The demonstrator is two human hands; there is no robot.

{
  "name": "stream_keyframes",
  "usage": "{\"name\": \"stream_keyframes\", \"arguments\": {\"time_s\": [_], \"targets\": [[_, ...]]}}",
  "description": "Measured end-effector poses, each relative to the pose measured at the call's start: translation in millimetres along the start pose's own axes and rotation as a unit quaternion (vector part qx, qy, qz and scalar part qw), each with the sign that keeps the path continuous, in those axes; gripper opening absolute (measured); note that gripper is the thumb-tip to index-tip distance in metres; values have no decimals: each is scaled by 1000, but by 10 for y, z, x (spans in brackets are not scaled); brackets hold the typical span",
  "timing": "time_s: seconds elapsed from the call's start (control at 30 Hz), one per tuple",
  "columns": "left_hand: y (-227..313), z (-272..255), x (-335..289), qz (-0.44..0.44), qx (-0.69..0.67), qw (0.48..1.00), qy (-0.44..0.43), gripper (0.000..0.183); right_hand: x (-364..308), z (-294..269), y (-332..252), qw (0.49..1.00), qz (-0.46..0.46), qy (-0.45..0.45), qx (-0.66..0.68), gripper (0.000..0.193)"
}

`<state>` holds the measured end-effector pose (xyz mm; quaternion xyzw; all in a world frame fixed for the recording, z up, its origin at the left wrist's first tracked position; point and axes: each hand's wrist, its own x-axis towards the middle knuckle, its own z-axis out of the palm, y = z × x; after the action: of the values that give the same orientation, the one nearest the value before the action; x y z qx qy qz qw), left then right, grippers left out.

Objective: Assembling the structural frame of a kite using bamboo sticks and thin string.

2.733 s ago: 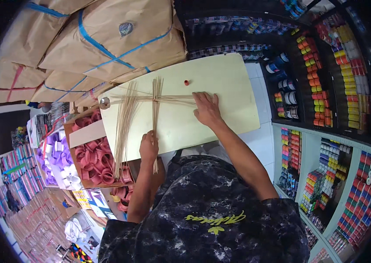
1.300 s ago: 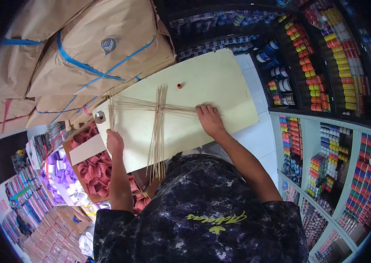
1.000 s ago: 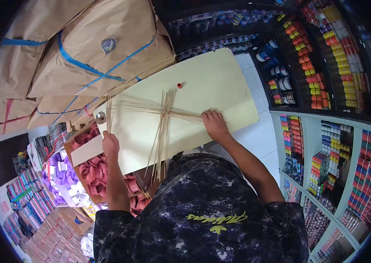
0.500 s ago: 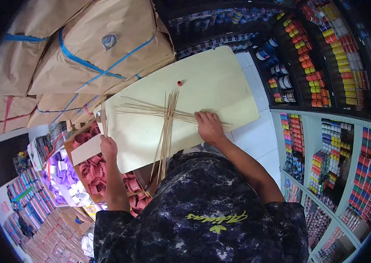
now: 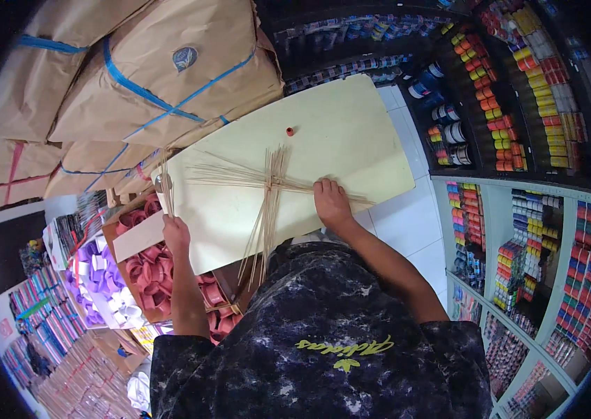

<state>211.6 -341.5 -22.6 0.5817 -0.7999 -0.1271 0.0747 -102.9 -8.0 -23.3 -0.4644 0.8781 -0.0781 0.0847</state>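
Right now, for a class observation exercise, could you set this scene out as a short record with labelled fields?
Left hand: fingers closed around a small stick bundle
Right hand: laid over one arm of the crossed sticks, ends showing beyond it; grip unclear
Crossed sticks: on the pale yellow table, lower ends past its near edge
Also on table: small red cylinder
Left side: paper-wrapped packages; pinkish-red rings
Right side: rows of colourful rolls

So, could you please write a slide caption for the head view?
Left hand holding a bundle of thin sticks, right hand over one arm of crossed sticks on a pale tabletop.
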Motion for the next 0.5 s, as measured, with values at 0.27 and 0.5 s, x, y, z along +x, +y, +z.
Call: {"name": "stream_keyframes", "arguments": {"time_s": [0.27,0.5], "targets": [[-36,-14,-14,-37,-8,999,-28,24,26,-199,193,994,-7,-32,106,21],[75,98,20,7,17,998,-67,24,-251,-357,552,971,15,26,237,18]]}}
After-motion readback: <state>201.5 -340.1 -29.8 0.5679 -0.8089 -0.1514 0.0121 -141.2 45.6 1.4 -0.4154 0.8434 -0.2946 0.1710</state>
